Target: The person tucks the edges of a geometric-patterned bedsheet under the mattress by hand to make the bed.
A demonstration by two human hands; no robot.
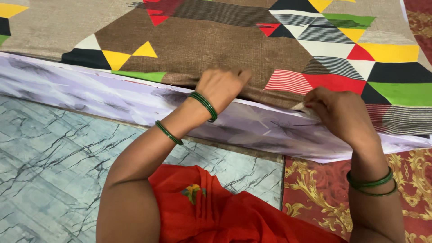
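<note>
— Brown, coarse-woven cloth, is that what the fingers are on?

— Yes. The left hand [222,85] lies knuckles-up on the brown patterned bedsheet [202,45], fingers curled down over its near edge, where it meets the pale lilac sheet [112,96] beneath. Whether cloth is actually nipped between those fingers cannot be told; they are hidden under the hand.

— And the other?

— The right hand [339,112] has its fingers closed, pinching a small fold of the bedsheet's edge at its tips, just where the brown cloth lies over the lilac one.

— Where does the bedsheet lie as a whole?

— Spread flat across the upper part of the view, running off the top and both sides. It carries triangles of yellow, red, green, black and white, some striped. The lilac sheet shows as a long band along its near edge, printed with faint grey feathery marks.

— Any boxes, bowls, baskets?

— None show.

— What else lies about?

— Green bangles [204,105] sit on the left wrist, with one more further up the forearm, and green bangles on the right wrist [371,184] too. Nearer the person comes a grey-green marbled floor [54,166], and to the right a red mat with gold scrolls [315,189]. Red clothing [211,216] fills the bottom middle, between the two forearms.

— Anything lying over the hands?

— Nothing; both show plainly.
</note>
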